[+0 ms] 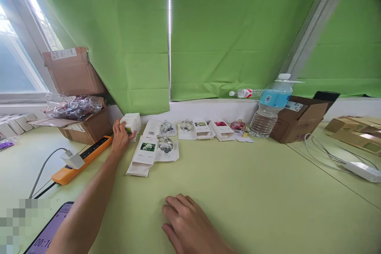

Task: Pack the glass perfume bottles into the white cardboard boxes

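Observation:
My left hand (120, 137) reaches to the back of the table and is closed on a small white box (129, 126) with a green picture, at the front of a group of similar boxes (133, 117). My right hand (186, 222) lies on the table near the front with its fingers slightly bent and holds nothing. Right of my left hand lies a flattened white carton (145, 154) with a white-flower picture. Beside it, a round clear glass bottle (165, 144) rests on white packaging. Another round glass bottle (166, 127) sits just behind.
Farther right are a clear bottle (186, 125), a pink bottle (237, 126) and opened cartons (223, 130). A large water bottle (263, 115) leans near a brown box (297, 121). An orange power strip (86, 158), a phone (49, 230) and a carton (85, 129) are at left.

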The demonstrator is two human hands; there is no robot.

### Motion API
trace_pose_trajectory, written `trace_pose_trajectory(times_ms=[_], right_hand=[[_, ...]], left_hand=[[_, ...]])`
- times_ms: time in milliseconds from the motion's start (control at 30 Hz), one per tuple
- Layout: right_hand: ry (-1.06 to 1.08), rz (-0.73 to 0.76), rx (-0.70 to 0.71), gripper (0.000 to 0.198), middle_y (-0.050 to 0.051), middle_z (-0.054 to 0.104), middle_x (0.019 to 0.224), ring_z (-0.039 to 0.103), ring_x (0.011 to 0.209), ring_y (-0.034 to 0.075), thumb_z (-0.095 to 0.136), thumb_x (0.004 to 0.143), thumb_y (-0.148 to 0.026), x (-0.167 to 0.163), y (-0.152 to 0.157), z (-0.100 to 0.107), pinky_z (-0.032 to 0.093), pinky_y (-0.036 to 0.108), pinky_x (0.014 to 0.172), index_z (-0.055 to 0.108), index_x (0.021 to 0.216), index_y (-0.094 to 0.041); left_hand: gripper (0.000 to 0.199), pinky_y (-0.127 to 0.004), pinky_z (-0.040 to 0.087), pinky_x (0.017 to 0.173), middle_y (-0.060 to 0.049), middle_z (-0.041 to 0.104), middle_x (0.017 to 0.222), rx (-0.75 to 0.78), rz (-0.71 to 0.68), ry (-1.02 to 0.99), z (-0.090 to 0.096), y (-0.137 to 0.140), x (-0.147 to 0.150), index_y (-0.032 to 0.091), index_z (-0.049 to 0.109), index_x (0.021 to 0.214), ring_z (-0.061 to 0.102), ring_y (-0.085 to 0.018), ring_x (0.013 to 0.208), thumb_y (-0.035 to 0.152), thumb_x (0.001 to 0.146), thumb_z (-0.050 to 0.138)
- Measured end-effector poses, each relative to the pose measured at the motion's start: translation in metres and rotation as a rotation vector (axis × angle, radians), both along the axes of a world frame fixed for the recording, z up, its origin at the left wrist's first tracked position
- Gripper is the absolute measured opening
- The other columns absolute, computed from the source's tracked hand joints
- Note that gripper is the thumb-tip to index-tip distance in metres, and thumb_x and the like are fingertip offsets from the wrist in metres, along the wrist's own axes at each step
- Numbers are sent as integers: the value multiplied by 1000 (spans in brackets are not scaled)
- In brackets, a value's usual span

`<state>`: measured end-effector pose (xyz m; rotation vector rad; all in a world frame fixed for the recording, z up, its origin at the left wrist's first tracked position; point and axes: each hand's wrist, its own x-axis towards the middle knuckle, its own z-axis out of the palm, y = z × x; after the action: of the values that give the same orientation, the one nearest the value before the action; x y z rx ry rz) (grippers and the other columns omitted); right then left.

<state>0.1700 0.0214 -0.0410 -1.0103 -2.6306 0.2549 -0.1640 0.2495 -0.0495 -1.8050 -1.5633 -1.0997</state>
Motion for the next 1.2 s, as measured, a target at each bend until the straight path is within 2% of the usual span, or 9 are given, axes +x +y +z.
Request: trace_pose_trajectory(times_ms=[233,500,633,933,1033,1200], right_hand=[[8,11,-19,15,5,64,101,55,92,22,50,87,-25,0,0,7,39,34,80,60,96,-20],[64,-2,-16,17,4,64,93,55,88,19,44,91,-25,2,3,14,38,31,81,59,90,-19],[97,-43,7,18,3,64,92,55,87,18,42,92,-25,5,5,18,38,31,81,59,87,-19],[261,-135,-24,20,3,66,94,57,90,17,43,92,-23,11,16,19,39,27,82,63,96,-21],[317,-188,-55,23,3,66,89,58,85,16,41,92,-22,13,23,19,40,26,75,64,94,-20],[393,-256,-105,26,3,66,83,58,74,14,39,93,-23,13,30,14,38,24,68,63,85,-18]], left_hand=[[68,-54,21,109,-28,28,138,-1,6,-13,2,-1,1,3,34,128,19,-37,136,46,80,56],[86,-56,16,111,-30,16,146,29,45,37,6,-10,6,-3,19,140,8,-39,139,52,81,51],[88,-55,13,112,-29,13,148,46,73,54,7,-17,10,-3,16,143,5,-38,140,52,82,49],[81,-55,15,112,-27,17,149,30,107,-10,9,-44,23,-1,18,142,8,-37,140,49,85,45],[71,-53,20,111,-26,22,146,6,140,-35,8,-56,29,1,28,138,15,-36,139,45,85,44],[44,-51,31,103,-23,44,130,-23,150,-53,5,-75,37,8,49,119,36,-35,127,38,87,40]])
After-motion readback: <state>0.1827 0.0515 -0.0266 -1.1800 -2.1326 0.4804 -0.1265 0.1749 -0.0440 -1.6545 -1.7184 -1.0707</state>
